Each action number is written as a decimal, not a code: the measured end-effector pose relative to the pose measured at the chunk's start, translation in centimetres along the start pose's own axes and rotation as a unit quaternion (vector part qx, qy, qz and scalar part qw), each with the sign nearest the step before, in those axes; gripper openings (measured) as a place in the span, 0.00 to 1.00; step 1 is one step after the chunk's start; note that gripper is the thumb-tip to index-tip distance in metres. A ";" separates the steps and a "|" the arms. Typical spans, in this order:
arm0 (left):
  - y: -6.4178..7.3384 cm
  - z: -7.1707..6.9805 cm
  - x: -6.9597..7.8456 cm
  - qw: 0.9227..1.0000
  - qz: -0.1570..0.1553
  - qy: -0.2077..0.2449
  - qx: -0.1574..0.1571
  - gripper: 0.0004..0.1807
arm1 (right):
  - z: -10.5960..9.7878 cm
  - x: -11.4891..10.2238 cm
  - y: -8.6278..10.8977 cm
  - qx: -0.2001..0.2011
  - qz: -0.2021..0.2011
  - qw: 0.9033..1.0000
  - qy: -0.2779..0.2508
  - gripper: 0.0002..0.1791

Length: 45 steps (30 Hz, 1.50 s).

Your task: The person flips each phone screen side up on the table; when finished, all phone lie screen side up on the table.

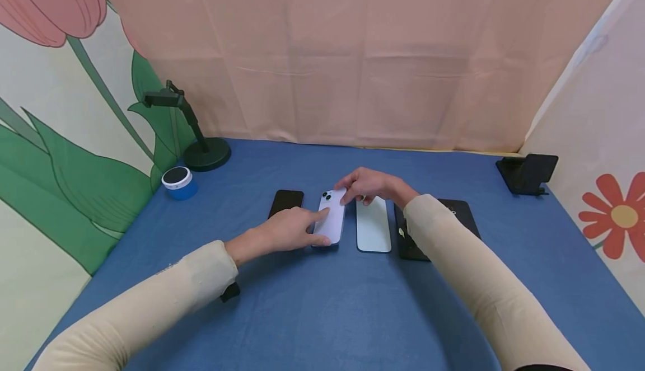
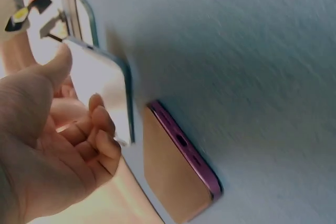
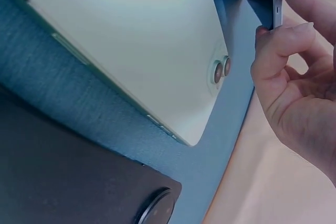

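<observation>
A lavender smartphone (image 1: 328, 228) with its camera side up is between both hands, tilted a little off the blue table. My left hand (image 1: 289, 230) holds its lower left part, thumb at the bottom edge and index finger on the back. At the upper right edge my right hand (image 1: 370, 184) pinches it; the right wrist view shows the thumb and curled fingers (image 3: 286, 45) at that edge. Left of it lies a black-faced smartphone (image 1: 286, 200), its purple frame (image 2: 184, 145) visible in the left wrist view. A pale green smartphone (image 1: 373, 228) lies face down on the right.
Under the right forearm are dark devices (image 1: 413, 248), partly hidden; one has a round camera (image 3: 157, 208). A dark green stand (image 1: 206, 154) and blue-white round gadget (image 1: 180, 183) stand back left. A black phone holder (image 1: 534, 172) is at the right edge.
</observation>
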<state>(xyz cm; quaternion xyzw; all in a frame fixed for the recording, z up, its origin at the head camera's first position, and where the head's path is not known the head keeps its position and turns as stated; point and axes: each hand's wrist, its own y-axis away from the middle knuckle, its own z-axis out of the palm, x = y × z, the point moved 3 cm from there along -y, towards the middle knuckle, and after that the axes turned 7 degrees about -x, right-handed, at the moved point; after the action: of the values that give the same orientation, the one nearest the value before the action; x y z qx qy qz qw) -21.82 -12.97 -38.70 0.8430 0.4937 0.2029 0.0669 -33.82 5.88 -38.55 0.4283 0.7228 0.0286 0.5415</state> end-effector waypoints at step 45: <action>0.8 -1.2 1.1 0.993 0.029 0.111 -0.034 0.41 | -1.4 -1.6 1.5 -0.009 0.013 0.999 0.036 0.29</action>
<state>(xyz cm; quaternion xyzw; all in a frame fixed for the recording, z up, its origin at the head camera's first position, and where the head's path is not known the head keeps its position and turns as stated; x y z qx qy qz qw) -21.22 -12.50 -37.04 0.8265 0.4659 0.3140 0.0347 -34.02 6.33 -36.00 0.4318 0.7358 0.0580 0.5184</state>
